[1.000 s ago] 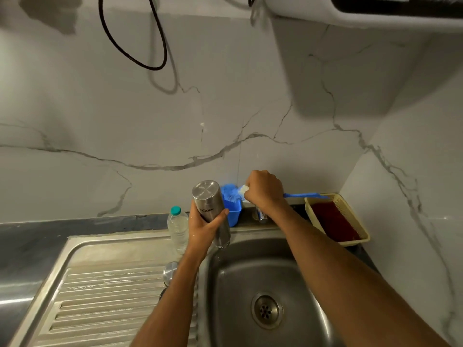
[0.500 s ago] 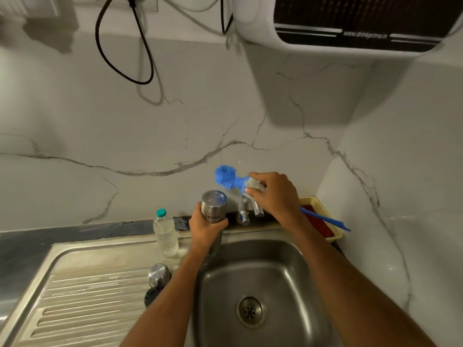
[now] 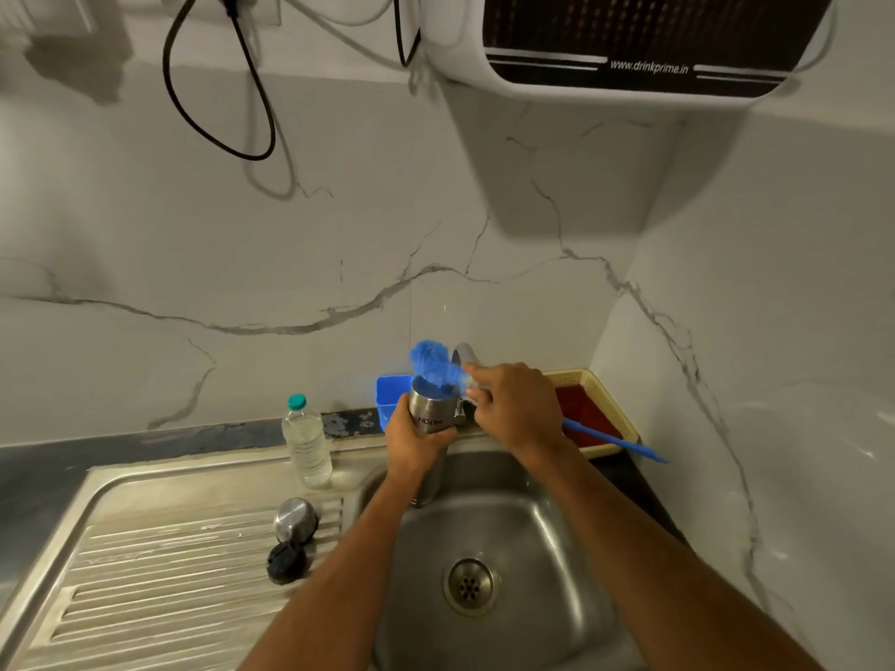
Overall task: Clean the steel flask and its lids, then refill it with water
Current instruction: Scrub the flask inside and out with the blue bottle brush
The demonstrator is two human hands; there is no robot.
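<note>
My left hand (image 3: 411, 440) grips the steel flask (image 3: 432, 410) over the back edge of the sink basin (image 3: 532, 549). The flask's mouth points up and away from me. My right hand (image 3: 516, 409) holds a blue bottle brush (image 3: 436, 364) near its head. The fluffy blue head sits at the flask's mouth, and the long blue handle sticks out to the right behind my wrist. On the draining board lie the steel lid (image 3: 295, 519) and the black inner lid (image 3: 285, 563).
A clear plastic water bottle (image 3: 306, 440) with a teal cap stands at the sink's back left. A blue tub (image 3: 390, 403) and the tap (image 3: 464, 355) sit behind the flask. A yellow basket (image 3: 603, 404) stands at the back right. A water purifier (image 3: 629, 46) hangs on the wall above.
My right hand lifted the brush out of the blue tub and brought its head to the flask's mouth. My left hand tilted the flask toward it.
</note>
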